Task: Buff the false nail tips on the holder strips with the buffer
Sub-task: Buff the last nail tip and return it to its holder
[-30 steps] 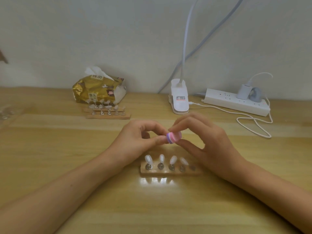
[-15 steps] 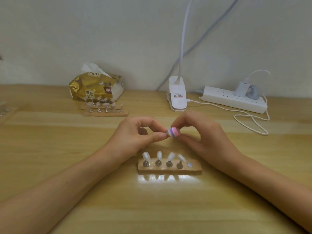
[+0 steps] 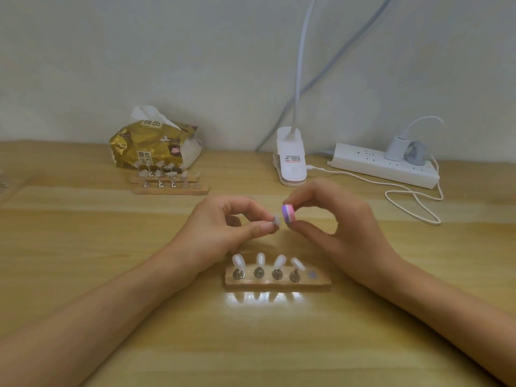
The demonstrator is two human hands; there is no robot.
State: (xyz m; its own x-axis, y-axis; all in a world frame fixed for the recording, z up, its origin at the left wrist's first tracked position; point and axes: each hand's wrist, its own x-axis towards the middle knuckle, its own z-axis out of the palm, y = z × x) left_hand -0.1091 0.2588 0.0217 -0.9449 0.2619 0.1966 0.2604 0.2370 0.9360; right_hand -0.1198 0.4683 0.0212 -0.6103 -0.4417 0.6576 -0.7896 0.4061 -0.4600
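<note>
L fingers point(image 3: 259, 228) pinch nail tip point(image 3: 277, 220), R fingers point(image 3: 305, 226) pinch buffer point(image 3: 289, 213), holder strip point(image 3: 279, 284) btwn wrists, tissue pack point(image 3: 156, 146) behind

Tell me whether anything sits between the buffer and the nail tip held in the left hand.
Nothing visible does. The buffer, pinched in the right hand, is close beside the nail tip that the left hand holds.

The left hand point(image 3: 223, 223) and right hand point(image 3: 339, 219) hover just behind the holder strip point(image 3: 277, 282), nearly meeting. The left pinches a nail tip point(image 3: 276, 220) between thumb and forefinger. The right pinches the buffer point(image 3: 288, 213) the same way, just beside it. Bare forearms point(image 3: 111, 305) slant in past either end of the strip.
</note>
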